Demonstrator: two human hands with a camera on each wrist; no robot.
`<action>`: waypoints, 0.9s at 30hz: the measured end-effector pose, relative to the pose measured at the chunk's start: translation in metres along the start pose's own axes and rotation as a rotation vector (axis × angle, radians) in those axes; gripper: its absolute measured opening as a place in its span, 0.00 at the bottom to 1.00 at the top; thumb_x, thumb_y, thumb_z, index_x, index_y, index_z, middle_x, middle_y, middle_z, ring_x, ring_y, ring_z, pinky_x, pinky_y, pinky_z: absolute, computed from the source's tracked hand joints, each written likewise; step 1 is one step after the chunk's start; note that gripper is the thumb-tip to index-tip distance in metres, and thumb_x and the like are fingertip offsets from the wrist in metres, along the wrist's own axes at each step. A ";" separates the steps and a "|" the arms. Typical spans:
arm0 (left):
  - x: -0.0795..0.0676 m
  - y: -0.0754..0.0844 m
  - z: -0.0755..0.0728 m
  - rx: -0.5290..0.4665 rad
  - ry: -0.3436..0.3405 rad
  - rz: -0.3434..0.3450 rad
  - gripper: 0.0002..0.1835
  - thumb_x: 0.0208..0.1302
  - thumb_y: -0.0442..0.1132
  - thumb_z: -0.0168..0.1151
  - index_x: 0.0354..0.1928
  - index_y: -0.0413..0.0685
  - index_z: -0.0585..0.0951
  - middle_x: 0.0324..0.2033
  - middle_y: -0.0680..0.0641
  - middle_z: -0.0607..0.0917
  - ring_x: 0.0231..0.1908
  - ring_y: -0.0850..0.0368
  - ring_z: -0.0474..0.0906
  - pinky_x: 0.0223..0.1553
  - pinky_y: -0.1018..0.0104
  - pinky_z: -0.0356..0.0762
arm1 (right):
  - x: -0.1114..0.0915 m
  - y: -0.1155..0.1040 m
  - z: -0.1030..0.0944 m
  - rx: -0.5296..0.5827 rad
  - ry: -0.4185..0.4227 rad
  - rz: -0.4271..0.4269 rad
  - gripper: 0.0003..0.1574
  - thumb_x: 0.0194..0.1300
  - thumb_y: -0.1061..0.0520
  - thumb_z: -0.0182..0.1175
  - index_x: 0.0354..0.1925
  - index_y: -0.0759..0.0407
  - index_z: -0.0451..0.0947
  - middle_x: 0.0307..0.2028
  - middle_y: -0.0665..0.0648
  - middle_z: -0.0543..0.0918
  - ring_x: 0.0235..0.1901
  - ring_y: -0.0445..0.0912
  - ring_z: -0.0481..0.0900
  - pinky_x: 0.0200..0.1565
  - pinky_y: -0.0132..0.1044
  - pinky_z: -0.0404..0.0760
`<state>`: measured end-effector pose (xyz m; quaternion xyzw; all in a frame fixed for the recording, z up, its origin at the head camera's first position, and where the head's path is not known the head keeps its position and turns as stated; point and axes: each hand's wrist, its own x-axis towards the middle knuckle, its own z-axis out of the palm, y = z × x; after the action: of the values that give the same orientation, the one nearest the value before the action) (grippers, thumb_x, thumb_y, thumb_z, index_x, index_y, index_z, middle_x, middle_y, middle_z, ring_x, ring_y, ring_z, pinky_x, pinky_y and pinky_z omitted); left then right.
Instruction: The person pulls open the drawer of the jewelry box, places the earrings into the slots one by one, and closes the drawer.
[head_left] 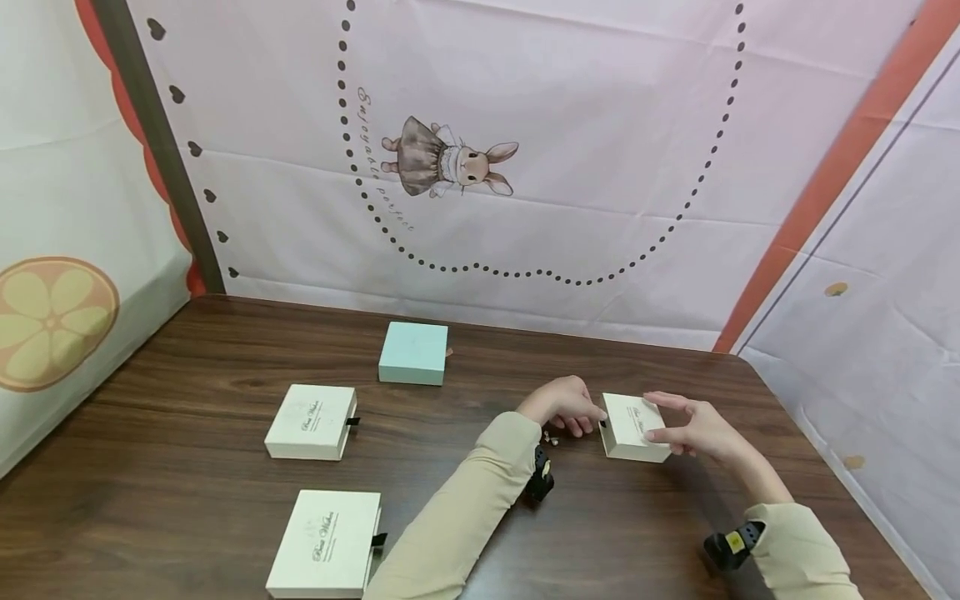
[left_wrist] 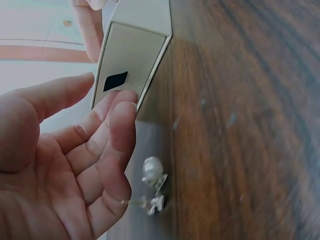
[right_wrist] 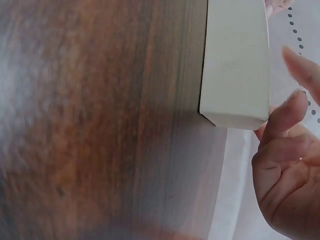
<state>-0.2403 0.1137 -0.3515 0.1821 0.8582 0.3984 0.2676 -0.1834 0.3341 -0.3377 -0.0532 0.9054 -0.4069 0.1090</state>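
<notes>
A small cream box (head_left: 632,425) with printed lettering sits at the right of the table. At its left end my left hand (head_left: 567,406) reaches toward the black ribbon tab (left_wrist: 115,81). In the left wrist view its thumb stands apart from the box, while its fingertips are right at the box end below the tab. My right hand (head_left: 697,427) is at the box's other end, thumb and forefinger spread over the top and other fingers bent against that end (right_wrist: 282,125). A pair of pearl earrings (left_wrist: 153,172) lies on the table beside the left hand.
Two more cream boxes with black tabs, one farther back (head_left: 311,422) and one nearer (head_left: 324,542), stand on the left. A mint-green box (head_left: 413,352) sits near the back edge of the brown wooden table (head_left: 187,400). Printed cloth (head_left: 570,150) hangs behind.
</notes>
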 end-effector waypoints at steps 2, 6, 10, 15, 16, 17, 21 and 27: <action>0.002 0.001 0.003 0.009 0.009 -0.006 0.15 0.59 0.44 0.61 0.18 0.44 0.80 0.16 0.50 0.83 0.13 0.64 0.73 0.13 0.72 0.63 | -0.001 0.001 0.000 -0.005 -0.010 -0.012 0.48 0.50 0.55 0.69 0.64 0.66 0.60 0.48 0.68 0.71 0.14 0.42 0.68 0.16 0.33 0.64; 0.007 0.003 0.008 0.047 0.039 -0.011 0.15 0.59 0.43 0.61 0.16 0.46 0.80 0.14 0.53 0.81 0.13 0.64 0.74 0.13 0.71 0.63 | -0.001 0.004 -0.001 -0.034 -0.018 -0.032 0.49 0.47 0.55 0.70 0.64 0.66 0.60 0.61 0.70 0.62 0.14 0.42 0.68 0.15 0.32 0.64; 0.009 0.006 0.009 0.112 0.070 -0.020 0.16 0.59 0.42 0.61 0.15 0.47 0.80 0.12 0.54 0.80 0.14 0.64 0.75 0.13 0.71 0.64 | 0.001 0.008 -0.002 -0.073 -0.019 -0.059 0.50 0.44 0.55 0.72 0.63 0.66 0.62 0.63 0.71 0.58 0.13 0.41 0.65 0.16 0.32 0.66; 0.009 0.007 0.010 0.153 0.088 -0.029 0.16 0.58 0.40 0.61 0.13 0.47 0.79 0.11 0.55 0.79 0.13 0.64 0.75 0.13 0.72 0.64 | 0.002 0.012 -0.001 -0.108 -0.011 -0.089 0.51 0.42 0.55 0.73 0.63 0.66 0.63 0.63 0.71 0.58 0.13 0.40 0.61 0.17 0.32 0.66; 0.009 0.006 0.010 0.160 0.091 -0.030 0.16 0.58 0.40 0.61 0.12 0.48 0.79 0.10 0.55 0.79 0.13 0.65 0.75 0.13 0.72 0.64 | 0.002 0.013 -0.001 -0.108 -0.011 -0.092 0.51 0.42 0.55 0.73 0.63 0.66 0.62 0.63 0.71 0.59 0.13 0.39 0.61 0.17 0.32 0.66; 0.009 0.006 0.010 0.167 0.092 -0.030 0.17 0.58 0.40 0.61 0.12 0.48 0.79 0.10 0.55 0.79 0.13 0.65 0.75 0.13 0.72 0.64 | 0.002 0.013 -0.001 -0.108 -0.012 -0.096 0.51 0.42 0.55 0.73 0.63 0.66 0.62 0.63 0.71 0.59 0.12 0.39 0.61 0.17 0.32 0.66; 0.008 0.003 0.010 0.210 0.095 -0.030 0.18 0.58 0.40 0.61 0.11 0.49 0.78 0.09 0.56 0.78 0.13 0.65 0.74 0.14 0.73 0.64 | 0.002 0.013 0.000 -0.112 -0.020 -0.106 0.51 0.43 0.54 0.72 0.63 0.65 0.62 0.63 0.70 0.60 0.11 0.40 0.62 0.17 0.32 0.66; 0.006 0.003 0.009 0.271 0.108 -0.012 0.18 0.58 0.40 0.60 0.10 0.50 0.78 0.09 0.56 0.78 0.13 0.66 0.74 0.15 0.74 0.65 | 0.002 0.013 -0.003 -0.122 -0.040 -0.120 0.50 0.46 0.54 0.71 0.64 0.64 0.61 0.64 0.70 0.59 0.10 0.42 0.64 0.16 0.34 0.67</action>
<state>-0.2394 0.1241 -0.3566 0.1896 0.9183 0.2867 0.1963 -0.1858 0.3444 -0.3455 -0.1217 0.9213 -0.3558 0.0989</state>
